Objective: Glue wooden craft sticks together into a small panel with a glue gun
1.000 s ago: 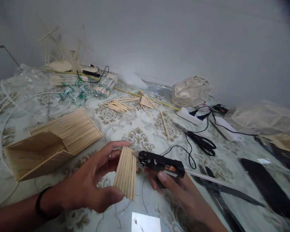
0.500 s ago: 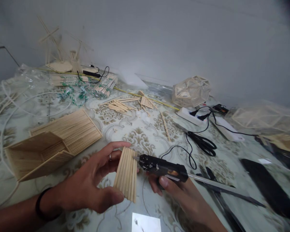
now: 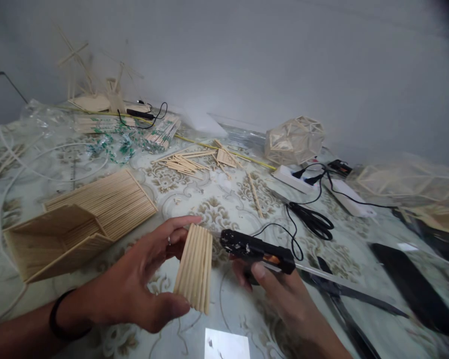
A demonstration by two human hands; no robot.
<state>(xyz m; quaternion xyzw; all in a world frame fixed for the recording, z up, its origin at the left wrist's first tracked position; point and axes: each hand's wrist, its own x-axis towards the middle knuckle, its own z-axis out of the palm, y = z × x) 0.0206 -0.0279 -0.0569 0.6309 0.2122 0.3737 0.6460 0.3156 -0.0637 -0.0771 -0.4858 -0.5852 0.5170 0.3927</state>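
Note:
My left hand (image 3: 145, 284) grips a small panel of wooden sticks (image 3: 193, 269) laid side by side, tapering towards its top. The thumb presses its lower left edge while the fingers reach round behind its top. In my right hand (image 3: 273, 286) is a black hot glue gun (image 3: 256, 248), its nozzle pointing left at the panel's upper right edge with a small gap between. A clear glue stick (image 3: 333, 276) sticks out of the gun's back end. Left of my hands stands a larger stick-built piece (image 3: 108, 204) with an open, box-like part.
Loose sticks (image 3: 185, 162) lie mid-table, with wrapped stick bundles (image 3: 160, 133) behind. Black-handled scissors (image 3: 310, 219), a power strip (image 3: 294, 179), a dark pliers-like tool (image 3: 333, 289) and a black phone-like slab (image 3: 415, 289) are on the right. Stick models (image 3: 295, 139) stand at the back.
The glue gun has drawn back to the right, so its nozzle has moved off the panel's edge. My left hand keeps its hold on the panel, nearly still.

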